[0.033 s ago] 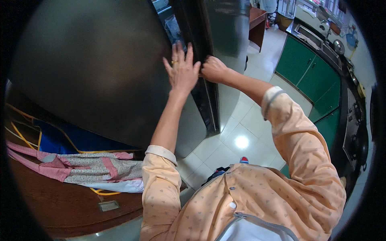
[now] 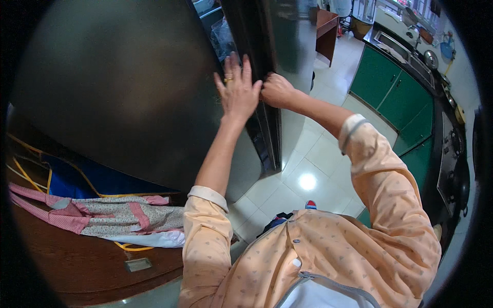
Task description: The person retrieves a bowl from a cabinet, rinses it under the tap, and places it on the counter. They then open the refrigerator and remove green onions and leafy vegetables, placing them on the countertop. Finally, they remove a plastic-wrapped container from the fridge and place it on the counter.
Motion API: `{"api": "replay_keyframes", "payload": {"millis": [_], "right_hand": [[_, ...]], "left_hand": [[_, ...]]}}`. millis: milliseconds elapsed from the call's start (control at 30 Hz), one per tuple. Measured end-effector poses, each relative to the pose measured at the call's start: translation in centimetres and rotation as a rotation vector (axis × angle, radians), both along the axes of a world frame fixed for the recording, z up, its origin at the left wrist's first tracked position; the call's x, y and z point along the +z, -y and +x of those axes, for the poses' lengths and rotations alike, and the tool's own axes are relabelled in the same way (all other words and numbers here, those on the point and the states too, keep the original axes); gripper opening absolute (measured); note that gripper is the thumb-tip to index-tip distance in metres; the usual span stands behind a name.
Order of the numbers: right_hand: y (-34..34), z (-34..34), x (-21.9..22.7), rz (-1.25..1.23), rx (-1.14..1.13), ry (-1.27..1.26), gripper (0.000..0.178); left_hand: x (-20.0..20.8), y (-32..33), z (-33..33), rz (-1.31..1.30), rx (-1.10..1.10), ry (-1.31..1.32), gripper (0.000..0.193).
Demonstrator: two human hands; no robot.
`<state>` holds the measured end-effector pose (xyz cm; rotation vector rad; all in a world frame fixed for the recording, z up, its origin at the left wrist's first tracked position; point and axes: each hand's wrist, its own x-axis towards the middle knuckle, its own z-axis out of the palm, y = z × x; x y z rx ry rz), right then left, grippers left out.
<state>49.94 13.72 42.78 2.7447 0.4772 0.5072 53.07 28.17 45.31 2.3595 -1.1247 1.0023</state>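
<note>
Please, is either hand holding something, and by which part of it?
The left hand holds nothing, spread open at the dark door. The right hand is curled nearby, its grip hidden, so whether it holds anything cannot be told.

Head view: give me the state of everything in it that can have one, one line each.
Large dark door: ajar, clear plastic showing in the gap.
Left hand: open, fingers spread at the door's edge.
Right hand: fingers curled; whether it grips anything is hidden.
Sleeves: rolled up.
Green cabinet doors: shut.
Patterned cloth: lying rumpled on the brown wooden surface.
Stove: too small to tell if lit.
</note>
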Motion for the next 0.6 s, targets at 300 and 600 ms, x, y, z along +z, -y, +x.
{"api": "replay_keyframes", "payload": {"millis": [300, 600], "right_hand": [[8.3, -12.0, -1.8, 0.222, -0.003, 0.207, 0.011], [16.0, -23.2, -5.3, 0.878, -0.285, 0.516, 0.015]], "left_hand": [[-1.9, 7.5, -8.7, -0.100, -0.454, -0.090, 0.082], [-1.0, 16.6, -15.1, -0.032, -0.783, -0.127, 0.069]]}}
